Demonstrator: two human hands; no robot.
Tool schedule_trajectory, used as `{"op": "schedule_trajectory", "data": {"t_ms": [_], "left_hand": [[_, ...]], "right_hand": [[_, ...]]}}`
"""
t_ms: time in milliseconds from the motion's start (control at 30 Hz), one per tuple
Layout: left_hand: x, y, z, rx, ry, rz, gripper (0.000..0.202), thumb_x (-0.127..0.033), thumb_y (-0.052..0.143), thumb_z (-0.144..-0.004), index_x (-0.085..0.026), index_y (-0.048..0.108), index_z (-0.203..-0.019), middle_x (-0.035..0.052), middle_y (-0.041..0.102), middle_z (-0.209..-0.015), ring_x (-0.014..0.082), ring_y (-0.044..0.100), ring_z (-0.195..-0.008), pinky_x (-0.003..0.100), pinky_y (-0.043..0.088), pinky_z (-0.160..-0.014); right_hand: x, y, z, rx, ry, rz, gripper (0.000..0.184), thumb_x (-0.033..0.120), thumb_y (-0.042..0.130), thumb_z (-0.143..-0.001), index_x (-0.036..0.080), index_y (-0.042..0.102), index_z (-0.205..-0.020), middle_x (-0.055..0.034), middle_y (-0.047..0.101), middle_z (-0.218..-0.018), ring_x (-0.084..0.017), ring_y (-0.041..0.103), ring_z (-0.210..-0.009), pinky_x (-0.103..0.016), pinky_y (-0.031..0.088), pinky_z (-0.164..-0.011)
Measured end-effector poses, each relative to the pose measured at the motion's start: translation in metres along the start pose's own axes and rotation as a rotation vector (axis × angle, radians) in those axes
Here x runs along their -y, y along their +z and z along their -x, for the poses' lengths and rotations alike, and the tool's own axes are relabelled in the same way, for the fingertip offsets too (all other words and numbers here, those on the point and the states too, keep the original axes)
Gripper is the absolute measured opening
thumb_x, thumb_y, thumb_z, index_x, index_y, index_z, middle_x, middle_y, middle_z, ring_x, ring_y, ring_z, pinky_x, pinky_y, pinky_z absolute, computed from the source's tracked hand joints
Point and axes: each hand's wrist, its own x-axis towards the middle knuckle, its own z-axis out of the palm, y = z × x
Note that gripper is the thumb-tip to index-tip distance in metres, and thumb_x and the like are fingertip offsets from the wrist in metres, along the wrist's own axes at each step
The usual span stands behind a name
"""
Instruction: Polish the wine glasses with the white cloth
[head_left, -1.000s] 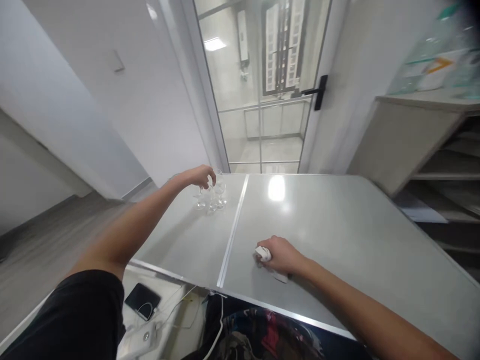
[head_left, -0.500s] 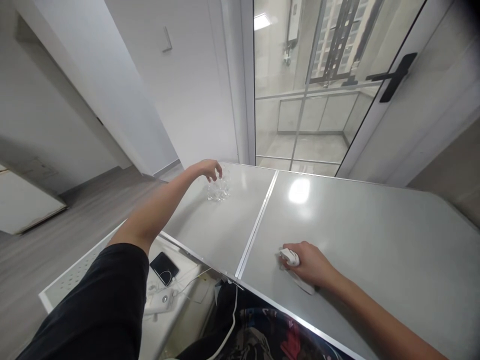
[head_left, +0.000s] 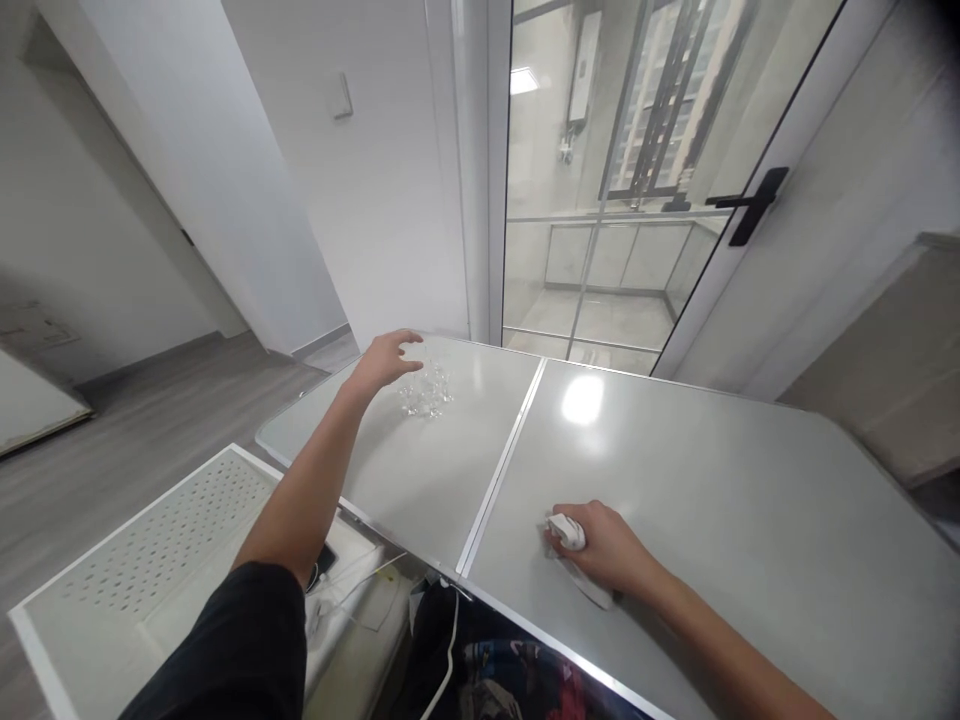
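Note:
My left hand (head_left: 388, 357) reaches out over the far left part of the grey table (head_left: 735, 500), fingers spread, just left of a small cluster of clear glasses (head_left: 426, 392) and not touching them. My right hand (head_left: 604, 545) rests on the table near its front edge, closed round a crumpled white cloth (head_left: 568, 535), part of which trails out under the hand.
A metal seam (head_left: 499, 468) splits the tabletop. A white perforated board (head_left: 142, 545) lies low at the left, with cables (head_left: 352, 600) below the table edge. Behind the table stand a glass door (head_left: 600, 190) with a black handle (head_left: 750, 205) and a white wall.
My left hand has let go of the glasses and lifted off to their left, opening its fingers. The view has swung slightly. My right hand stays on the cloth.

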Motion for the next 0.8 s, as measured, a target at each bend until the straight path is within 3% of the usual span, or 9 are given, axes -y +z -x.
{"op": "schedule_trajectory", "data": {"t_ms": [133, 200, 267, 367, 467, 533, 667, 800], "left_hand": [[0.006, 0.027, 0.050, -0.439, -0.123, 0.080, 0.022, -0.034, 0.058, -0.093, -0.020, 0.065, -0.108, 0.0062, 0.074, -0.109, 0.0182, 0.070, -0.092, 0.031, 0.054, -0.090], [0.011, 0.055, 0.074, -0.534, -0.232, 0.107, 0.021, -0.037, 0.058, -0.092, -0.020, 0.062, -0.103, 0.0056, 0.073, -0.099, 0.0181, 0.069, -0.085, 0.032, 0.054, -0.088], [0.017, 0.086, 0.093, -0.511, -0.316, 0.183, 0.022, -0.042, 0.060, -0.091, -0.021, 0.060, -0.100, 0.0057, 0.073, -0.094, 0.0197, 0.069, -0.084, 0.032, 0.055, -0.086], [0.026, 0.128, 0.108, -0.287, -0.393, 0.360, 0.028, -0.047, 0.066, -0.088, -0.022, 0.060, -0.100, 0.0081, 0.075, -0.100, 0.0226, 0.073, -0.090, 0.034, 0.057, -0.088], [0.030, 0.151, 0.105, -0.142, -0.406, 0.407, 0.042, -0.044, 0.075, -0.082, -0.019, 0.060, -0.112, 0.0167, 0.071, -0.124, 0.0290, 0.072, -0.111, 0.039, 0.055, -0.097], [0.030, 0.159, 0.097, -0.129, -0.401, 0.394, 0.053, -0.042, 0.077, -0.081, -0.018, 0.057, -0.122, 0.0212, 0.066, -0.134, 0.0326, 0.066, -0.125, 0.041, 0.052, -0.103], [0.028, 0.164, 0.076, -0.165, -0.418, 0.410, 0.064, -0.040, 0.078, -0.081, -0.017, 0.048, -0.133, 0.0247, 0.056, -0.148, 0.0346, 0.055, -0.140, 0.044, 0.046, -0.110], [0.025, 0.170, 0.061, -0.214, -0.419, 0.446, 0.058, -0.037, 0.073, -0.088, -0.017, 0.043, -0.133, 0.0236, 0.059, -0.143, 0.0307, 0.059, -0.134, 0.042, 0.046, -0.109]], "right_hand": [[0.003, 0.000, 0.000, -0.007, 0.014, 0.008, 0.020, 0.032, 0.058, -0.089, 0.023, 0.059, -0.071, -0.0001, 0.068, -0.069, -0.017, 0.059, -0.065, -0.027, 0.034, -0.063], [0.004, 0.000, 0.000, -0.018, 0.018, -0.017, 0.021, 0.033, 0.060, -0.088, 0.023, 0.059, -0.070, 0.0003, 0.067, -0.068, -0.018, 0.058, -0.064, -0.027, 0.036, -0.063], [0.004, -0.001, 0.000, -0.043, 0.013, -0.121, 0.023, 0.038, 0.062, -0.089, 0.023, 0.060, -0.072, 0.0000, 0.067, -0.068, -0.019, 0.059, -0.064, -0.028, 0.040, -0.064], [0.000, -0.006, 0.000, -0.149, -0.017, -0.477, 0.026, 0.048, 0.063, -0.091, 0.023, 0.069, -0.095, -0.0048, 0.075, -0.092, -0.024, 0.067, -0.086, -0.033, 0.051, -0.081], [-0.004, -0.015, 0.004, -0.298, 0.038, -0.847, 0.044, 0.055, 0.060, -0.093, 0.026, 0.068, -0.124, -0.0074, 0.071, -0.128, -0.028, 0.062, -0.123, -0.040, 0.044, -0.110], [-0.005, -0.020, 0.006, -0.374, 0.116, -0.974, 0.047, 0.055, 0.061, -0.091, 0.028, 0.067, -0.129, -0.0058, 0.068, -0.136, -0.028, 0.057, -0.133, -0.043, 0.039, -0.116], [-0.004, -0.023, 0.005, -0.377, 0.300, -1.153, 0.055, 0.045, 0.073, -0.082, 0.030, 0.064, -0.134, -0.0031, 0.068, -0.137, -0.028, 0.062, -0.125, -0.041, 0.049, -0.106], [-0.010, -0.021, -0.004, -0.413, 0.386, -1.375, 0.067, 0.023, 0.075, -0.065, 0.023, 0.066, -0.131, -0.0056, 0.076, -0.119, -0.028, 0.071, -0.102, -0.035, 0.058, -0.083]]}}
